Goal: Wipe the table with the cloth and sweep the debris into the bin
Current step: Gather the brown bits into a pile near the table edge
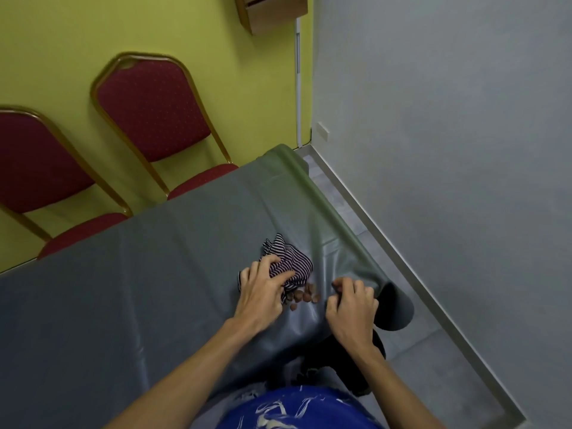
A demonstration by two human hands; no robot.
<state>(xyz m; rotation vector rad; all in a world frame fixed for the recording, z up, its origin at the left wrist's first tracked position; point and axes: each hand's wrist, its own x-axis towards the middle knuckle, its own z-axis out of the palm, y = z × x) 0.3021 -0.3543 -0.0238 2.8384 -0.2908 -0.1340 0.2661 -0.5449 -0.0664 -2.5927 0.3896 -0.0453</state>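
Observation:
A crumpled striped cloth point(291, 264) lies on the grey table cover point(154, 274) near the table's right corner. My left hand point(263, 289) presses down on the cloth's near side, fingers spread over it. A small heap of brown debris pieces point(305, 296) sits just right of that hand, between my two hands. My right hand point(353, 305) is curled at the table's right edge, its fingers pinching the table cover. A dark shape point(379, 339) shows below the table corner under my right wrist; whether it is the bin I cannot tell.
Two red padded chairs point(148, 109) with gold frames stand against the yellow-green wall beyond the table's far edge. A grey wall runs on the right, with a strip of grey floor point(433, 351) between it and the table. A wooden box point(272, 10) hangs high on the wall.

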